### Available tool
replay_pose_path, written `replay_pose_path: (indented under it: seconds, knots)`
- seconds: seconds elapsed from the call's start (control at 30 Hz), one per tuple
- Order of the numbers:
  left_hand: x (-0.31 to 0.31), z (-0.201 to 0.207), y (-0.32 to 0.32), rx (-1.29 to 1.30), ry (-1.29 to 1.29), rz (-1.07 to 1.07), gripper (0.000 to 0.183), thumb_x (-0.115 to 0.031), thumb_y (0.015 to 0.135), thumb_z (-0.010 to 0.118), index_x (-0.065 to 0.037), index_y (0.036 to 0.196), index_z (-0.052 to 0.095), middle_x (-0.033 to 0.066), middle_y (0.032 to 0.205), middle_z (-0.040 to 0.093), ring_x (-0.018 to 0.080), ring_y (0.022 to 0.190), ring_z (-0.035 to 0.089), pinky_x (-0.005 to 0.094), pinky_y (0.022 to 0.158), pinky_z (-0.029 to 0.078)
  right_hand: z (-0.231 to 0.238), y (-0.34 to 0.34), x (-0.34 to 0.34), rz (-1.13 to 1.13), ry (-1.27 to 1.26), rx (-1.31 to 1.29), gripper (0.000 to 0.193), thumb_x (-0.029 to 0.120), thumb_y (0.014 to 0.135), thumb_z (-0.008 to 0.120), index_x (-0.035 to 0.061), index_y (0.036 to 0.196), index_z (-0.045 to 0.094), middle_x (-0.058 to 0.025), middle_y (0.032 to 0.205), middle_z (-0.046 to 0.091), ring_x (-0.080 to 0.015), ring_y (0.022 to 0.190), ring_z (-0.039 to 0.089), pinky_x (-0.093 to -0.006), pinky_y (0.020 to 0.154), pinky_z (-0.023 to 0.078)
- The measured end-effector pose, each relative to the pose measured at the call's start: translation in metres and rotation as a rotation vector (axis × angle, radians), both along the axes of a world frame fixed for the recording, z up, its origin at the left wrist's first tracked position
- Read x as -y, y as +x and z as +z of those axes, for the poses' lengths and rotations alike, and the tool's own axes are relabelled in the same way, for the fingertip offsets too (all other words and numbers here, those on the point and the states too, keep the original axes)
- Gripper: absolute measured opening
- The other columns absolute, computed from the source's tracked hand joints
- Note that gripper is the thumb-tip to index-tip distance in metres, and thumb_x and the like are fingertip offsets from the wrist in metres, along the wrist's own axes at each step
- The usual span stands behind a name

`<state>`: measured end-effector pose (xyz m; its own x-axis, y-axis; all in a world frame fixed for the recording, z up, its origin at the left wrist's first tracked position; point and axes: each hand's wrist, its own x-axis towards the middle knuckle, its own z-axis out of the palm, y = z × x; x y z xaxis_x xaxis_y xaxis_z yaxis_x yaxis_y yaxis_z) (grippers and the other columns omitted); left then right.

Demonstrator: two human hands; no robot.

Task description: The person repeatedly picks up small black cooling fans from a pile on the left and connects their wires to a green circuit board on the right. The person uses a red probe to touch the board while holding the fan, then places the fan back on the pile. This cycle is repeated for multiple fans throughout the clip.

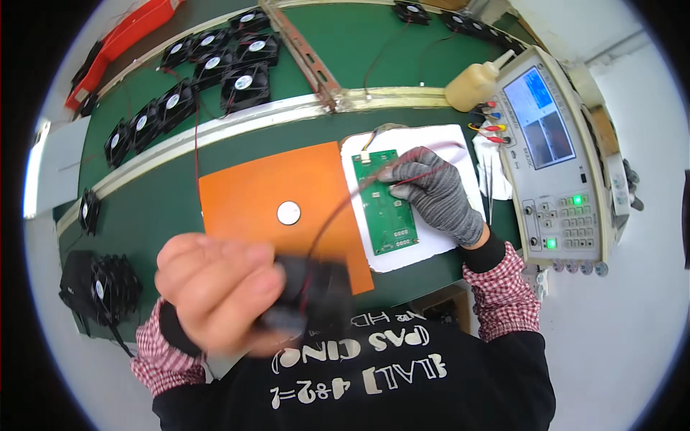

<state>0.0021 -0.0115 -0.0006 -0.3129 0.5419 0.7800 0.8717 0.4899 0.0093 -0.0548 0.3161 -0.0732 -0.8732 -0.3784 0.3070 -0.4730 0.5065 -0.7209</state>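
Observation:
My bare left hand grips a small black cooling fan, held up close over the near edge of the bench and blurred by motion. From the fan a thin red and dark wire curves up to my right hand, which wears a grey knit glove. The right fingertips pinch this wire just above a green circuit board; whether they also touch the board cannot be seen. A white connector with short leads sits at the board's far end. Under the board lies a white pad.
An orange mat with a round white disc lies left of the board. A test instrument stands at right beside tweezers and a yellowish bottle. Several black fans lie beyond a pale rail; more are stacked at left.

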Motion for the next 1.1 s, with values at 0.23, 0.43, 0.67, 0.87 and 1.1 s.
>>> replay_pose_path:
  seconds: [0.23, 0.43, 0.67, 0.87, 1.1]
  knots:
    - [-0.001, 0.013, -0.005, 1.913, 0.747, -1.181, 0.032, -0.019, 0.095, 0.058, 0.012, 0.088, 0.059, 0.027, 0.078, 0.065, 0.0352, 0.062, 0.061, 0.0473, 0.057, 0.052, -0.003, -0.001, -0.005, 0.055, -0.027, -0.078, 0.017, 0.0, 0.072, 0.077, 0.004, 0.087, 0.07, -0.0078, 0.086, 0.063, -0.0248, 0.088, 0.063, -0.0355, 0.081, 0.052]
    - [0.013, 0.01, 0.011, 0.302, 0.184, -0.058, 0.039, -0.032, 0.092, 0.061, -0.003, 0.117, 0.052, 0.0145, 0.099, 0.065, 0.0289, 0.082, 0.064, 0.0418, 0.072, 0.051, -0.002, -0.001, 0.0, 0.055, -0.042, -0.04, 0.015, 0.002, 0.073, 0.076, 0.0046, 0.086, 0.07, -0.0079, 0.085, 0.064, -0.0255, 0.088, 0.064, -0.0369, 0.08, 0.052]
    - [-0.059, 0.025, -0.063, -0.061, 0.001, -0.021, 0.06, -0.05, 0.087, 0.064, -0.002, 0.124, 0.061, 0.0209, 0.129, 0.06, 0.0373, 0.115, 0.06, 0.0447, 0.097, 0.048, -0.004, 0.006, -0.006, -0.001, -0.103, -0.026, 0.015, 0.0, 0.077, 0.074, 0.0054, 0.09, 0.068, -0.0089, 0.089, 0.066, -0.025, 0.088, 0.066, -0.0354, 0.079, 0.054]
    - [-0.041, -0.043, -0.18, -0.014, -0.388, 0.574, 0.027, -0.023, 0.07, 0.079, -0.006, 0.089, 0.069, 0.0097, 0.091, 0.058, 0.0303, 0.092, 0.055, 0.0401, 0.082, 0.043, 0.001, 0.004, -0.001, -0.162, -0.397, 0.138, 0.02, 0.005, 0.084, 0.074, 0.0018, 0.102, 0.067, -0.0053, 0.093, 0.067, -0.0128, 0.086, 0.063, -0.0266, 0.079, 0.052]
    - [-0.062, -0.029, -0.117, -0.071, -0.203, 0.107, 0.013, -0.012, 0.066, 0.074, -0.007, 0.075, 0.066, 0.0041, 0.069, 0.053, 0.0271, 0.067, 0.057, 0.0381, 0.058, 0.043, 0.022, 0.013, 0.007, -0.036, -0.388, 0.466, 0.063, 0.015, 0.076, 0.084, 0.0057, 0.132, 0.057, 0.0027, 0.096, 0.06, -0.0061, 0.087, 0.059, -0.0213, 0.082, 0.05]
